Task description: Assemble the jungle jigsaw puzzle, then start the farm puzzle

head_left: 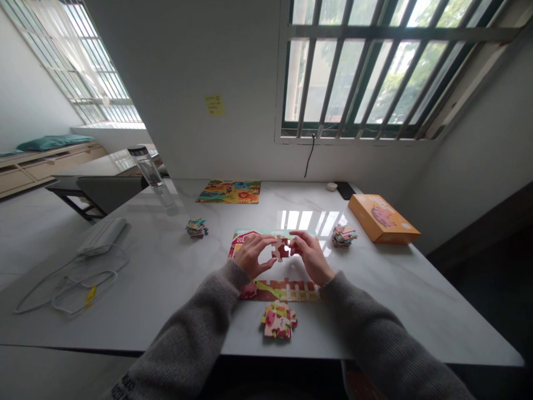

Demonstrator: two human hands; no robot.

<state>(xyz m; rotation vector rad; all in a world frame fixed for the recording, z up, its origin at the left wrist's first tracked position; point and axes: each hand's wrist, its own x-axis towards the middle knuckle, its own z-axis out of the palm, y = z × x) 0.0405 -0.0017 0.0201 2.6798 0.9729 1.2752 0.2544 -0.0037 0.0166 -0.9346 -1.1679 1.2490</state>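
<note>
Between my hands, a reddish-brown jigsaw puzzle piece [281,249] is raised above the table. My left hand [253,254] pinches its left side between thumb and fingers. At its right edge are the curled fingertips of my right hand [310,255], which also grip it. Under and behind the hands lies a partly covered strip of joined puzzle [240,238] with a red barn. Closer to me, a second joined strip [275,290] shows a path and white fence. A small heap of loose pieces [280,321], the top one with a pink-nosed animal face, sits nearest me.
Stacks of puzzle pieces stand at left [196,228] and right [343,235]. Behind are a colourful animal picture [230,191] and a dark phone [345,190]. An orange box [383,219] is at right; a clear bottle [149,169] and a white power strip with cable [102,236] are at left.
</note>
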